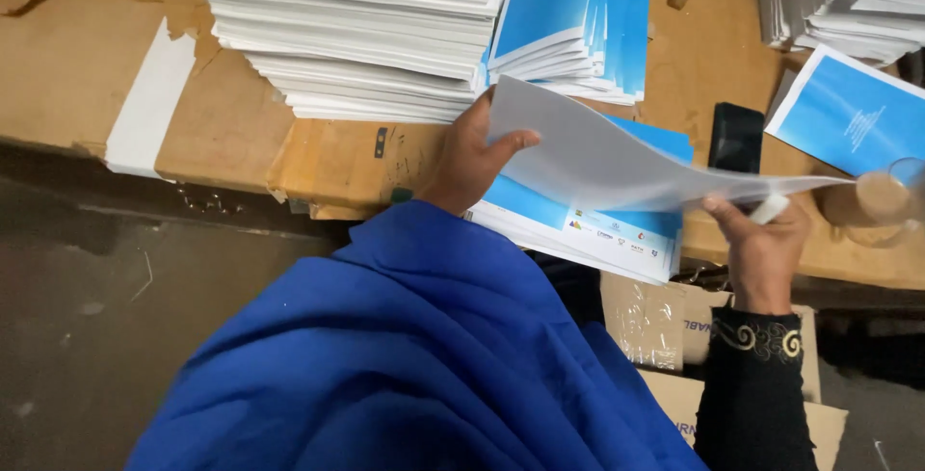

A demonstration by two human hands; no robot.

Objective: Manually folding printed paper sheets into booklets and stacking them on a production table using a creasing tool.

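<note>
Head view: in the middle of the frame the left hand [472, 158] lifts the near edge of a large pale sheet [617, 158], thumb on top and the other fingers hidden beneath it, so it is pinching the sheet. At the right, the right hand [761, 245] grips the sheet's far corner, fingers curled and pressed together around the paper and around a small white object [769, 209] whose kind I cannot tell. The sheet arches between the two hands, raised clear of the short pile of blue-covered booklets [588, 225] lying on the cardboard-covered bench [328, 158] just beneath it.

As a judgement of progress: much paper is already stacked. A tall stack of white-edged booklets [366, 38] fills the upper middle, a leaning stack of blue booklets [578, 23] stands right beside it, and another white stack [848, 4] sits in the upper right corner. The sheet in hand is not laid flat, so this piece looks unfinished.

Elsewhere, a black phone [735, 137] lies right of the sheet, a single blue booklet [853, 115] further right, and a clear glass [882, 199] at the right edge. A blue sleeve [414, 355] fills the lower frame.
</note>
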